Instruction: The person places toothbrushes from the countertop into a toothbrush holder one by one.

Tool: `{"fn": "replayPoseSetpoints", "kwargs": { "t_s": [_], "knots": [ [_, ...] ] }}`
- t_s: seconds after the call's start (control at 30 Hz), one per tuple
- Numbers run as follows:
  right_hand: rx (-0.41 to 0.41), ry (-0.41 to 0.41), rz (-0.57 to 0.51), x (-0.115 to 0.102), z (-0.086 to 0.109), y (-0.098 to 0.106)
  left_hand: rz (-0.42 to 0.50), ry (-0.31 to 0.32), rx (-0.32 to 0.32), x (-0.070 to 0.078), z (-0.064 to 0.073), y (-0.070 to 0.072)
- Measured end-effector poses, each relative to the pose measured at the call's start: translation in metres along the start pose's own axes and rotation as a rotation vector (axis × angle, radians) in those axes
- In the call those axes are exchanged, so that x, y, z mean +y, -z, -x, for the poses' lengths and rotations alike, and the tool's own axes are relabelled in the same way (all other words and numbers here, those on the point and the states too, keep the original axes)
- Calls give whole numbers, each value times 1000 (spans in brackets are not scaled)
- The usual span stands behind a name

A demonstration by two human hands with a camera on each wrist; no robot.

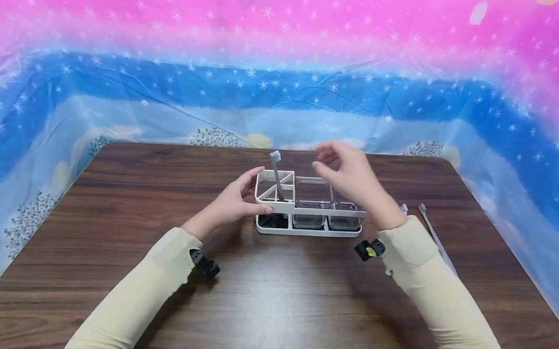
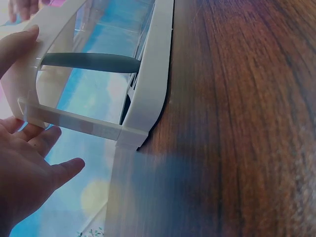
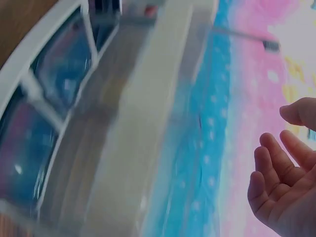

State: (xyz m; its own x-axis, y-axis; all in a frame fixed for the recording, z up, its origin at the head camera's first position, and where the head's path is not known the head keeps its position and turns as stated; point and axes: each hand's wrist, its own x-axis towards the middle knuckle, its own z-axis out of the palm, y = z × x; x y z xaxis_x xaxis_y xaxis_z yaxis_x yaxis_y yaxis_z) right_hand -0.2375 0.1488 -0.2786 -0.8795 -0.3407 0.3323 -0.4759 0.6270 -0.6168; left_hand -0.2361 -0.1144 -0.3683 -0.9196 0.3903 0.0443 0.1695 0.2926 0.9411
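Observation:
A white toothbrush holder (image 1: 315, 211) stands on the table, with a divided section at its left end. My left hand (image 1: 228, 201) grips that end, thumb on the front rail and fingers round the far side. A grey toothbrush (image 1: 276, 169) leans upright in the divided section; in the left wrist view its dark handle (image 2: 91, 62) runs down inside the frame. Two clear cups (image 1: 309, 221) sit in the other slots. Above the right part of the holder hovers my right hand (image 1: 353, 173), holding nothing, its fingers loosely bent and thumb apart.
To the right of the holder, a grey toothbrush (image 1: 435, 233) lies on the wooden table (image 1: 273, 300). Another brush head (image 1: 404, 208) shows beside it, partly hidden by my right forearm. A patterned pink and blue cloth (image 1: 274, 84) surrounds the back and sides.

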Motion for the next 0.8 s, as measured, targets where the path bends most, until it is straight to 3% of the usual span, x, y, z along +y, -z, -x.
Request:
{"fn": "replayPoseSetpoints", "kwargs": {
  "t_s": [0.17, 0.37, 0.6, 0.8],
  "knots": [
    [97, -77, 27, 21, 16, 38, -1, -3, -5, 0, 0, 0],
    [156, -151, 118, 44, 39, 74, 1, -1, -11, -1, -1, -1],
    [162, -216, 165, 78, 67, 106, -7, 6, -9, -1, -1, 0],
    [121, -301, 212, 109, 86, 119, -3, 9, -16, 0, 0, 0]
  ]
}}
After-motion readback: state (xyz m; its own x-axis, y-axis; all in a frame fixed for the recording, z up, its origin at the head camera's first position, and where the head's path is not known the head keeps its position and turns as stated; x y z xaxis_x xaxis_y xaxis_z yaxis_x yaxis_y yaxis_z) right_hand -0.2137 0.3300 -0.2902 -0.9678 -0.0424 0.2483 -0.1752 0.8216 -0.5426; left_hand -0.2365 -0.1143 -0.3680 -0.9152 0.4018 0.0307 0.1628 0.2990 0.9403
